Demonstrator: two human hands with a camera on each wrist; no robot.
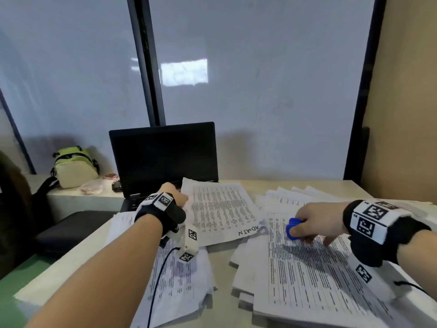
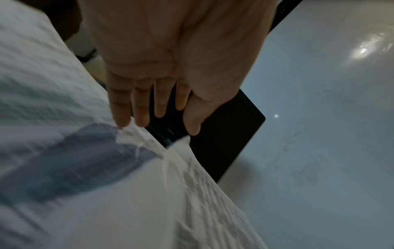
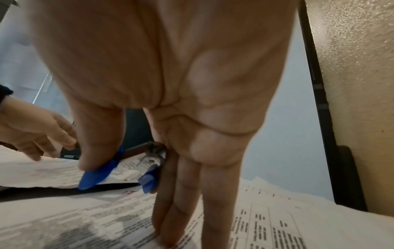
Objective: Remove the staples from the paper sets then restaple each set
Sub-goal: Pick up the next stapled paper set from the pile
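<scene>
Both hands on papers: right hand (image 1: 314, 223) pinches blue staple remover (image 1: 292, 228).

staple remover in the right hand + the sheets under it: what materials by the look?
Staple remover: blue grips look like smooth moulded plastic; the jaws between them look like bare metal, grey with a dull glint, though blurred. Right hand pinches it. Sheets: thin matte white paper, printed, with curling edges.

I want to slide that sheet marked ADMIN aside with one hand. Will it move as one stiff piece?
Probably not. The ADMIN sheet looks thin, with a crumpled corner, so it would likely buckle. It overlaps other papers, so pushing may drag them.
</scene>
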